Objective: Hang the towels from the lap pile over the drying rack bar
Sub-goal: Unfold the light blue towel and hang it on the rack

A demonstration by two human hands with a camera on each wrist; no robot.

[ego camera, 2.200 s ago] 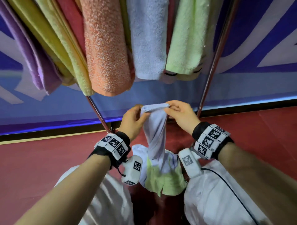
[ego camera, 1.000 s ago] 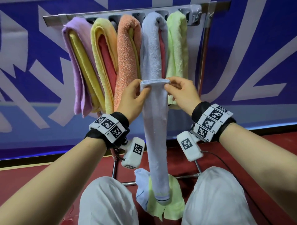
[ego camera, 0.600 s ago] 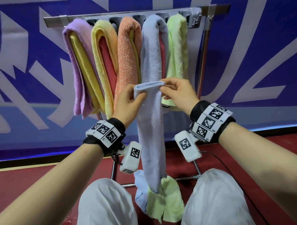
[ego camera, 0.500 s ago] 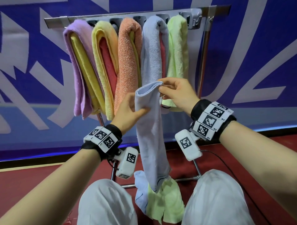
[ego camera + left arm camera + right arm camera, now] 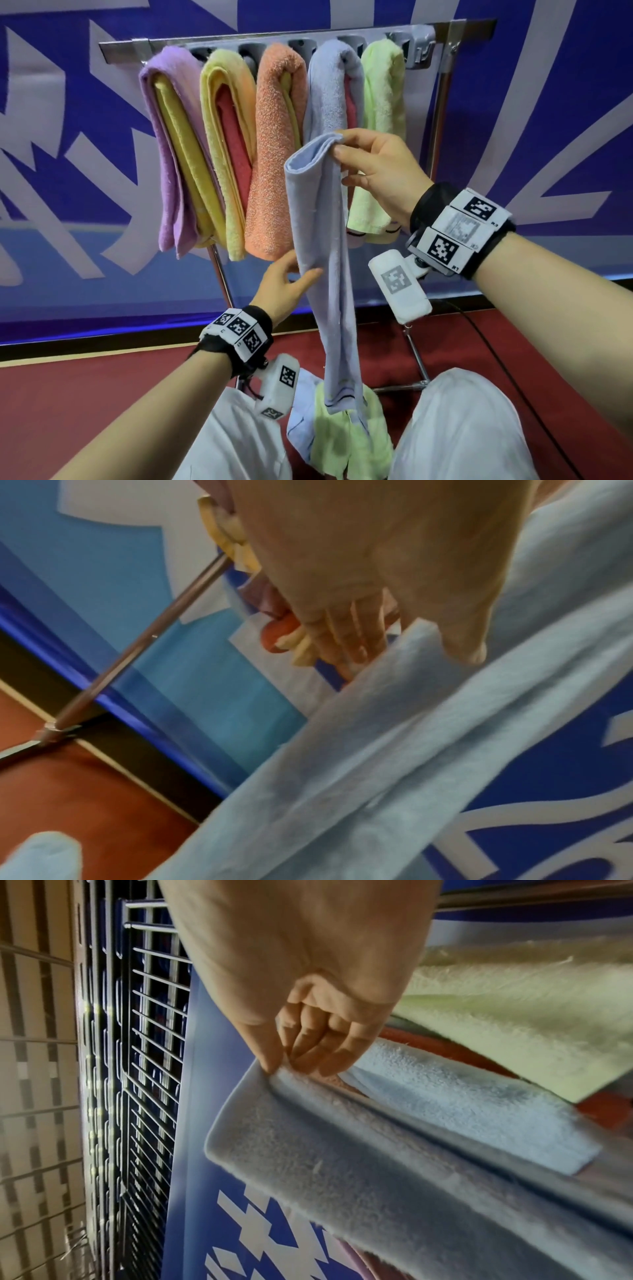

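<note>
A pale blue towel [image 5: 322, 260] hangs lengthwise in front of the drying rack bar [image 5: 239, 39]. My right hand [image 5: 337, 146] pinches its top corner, thumb against fingers [image 5: 284, 1064]. My left hand [image 5: 301, 270] is lower, at the towel's left edge about mid-length. Its thumb lies on the front and its fingers [image 5: 356, 647] reach behind the cloth [image 5: 377, 764]. The towel's lower end dangles just above the lap pile, where a green towel [image 5: 342, 442] lies over a blue one [image 5: 299, 411]. Several folded towels hang over the bar: purple [image 5: 164, 154], yellow [image 5: 222, 137], orange [image 5: 277, 154], blue [image 5: 329, 89], green [image 5: 383, 102].
The rack's right upright [image 5: 436, 113] stands just beyond the green towel, with a short bare stretch of bar above it. A slanted leg [image 5: 221, 274] runs down at the left. A blue banner wall [image 5: 548, 102] is behind, red floor [image 5: 102, 394] below, and a cable [image 5: 496, 359] by my right knee.
My left hand let go of the towel's top corner and slid down its left edge to mid-length. The right hand kept the top corner and lifted it slightly.
</note>
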